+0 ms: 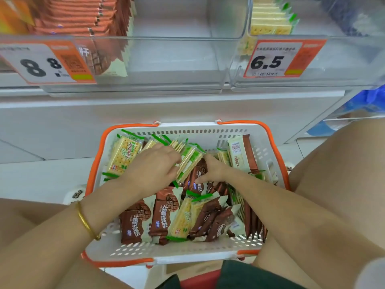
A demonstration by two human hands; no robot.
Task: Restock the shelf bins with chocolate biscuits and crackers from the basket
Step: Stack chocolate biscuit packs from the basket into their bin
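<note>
Both hands down in the basket (179, 252), sorting packets below the shelf bins.

The left hand (154, 165) has its grip pinched on a small stack of green-ended cracker packs (190, 161), held on edge near the basket's middle. The right hand (212, 171) lies just beside it, thumb on a brown chocolate biscuit pack (198, 174); its fingertips are buried among the packets, so I cannot tell its grip. More brown and green packs lie loose and mixed through the basket, which sits on the floor between the person's knees. Above, the left clear bin (166, 65), tagged 8.8 (48, 63), has chocolate packs (83, 21) stacked at its left side. The right clear bin (343, 59), tagged 6.5 (283, 59), holds a row of crackers (270, 19). There is a gold bangle (86, 222) on the left wrist.
</note>
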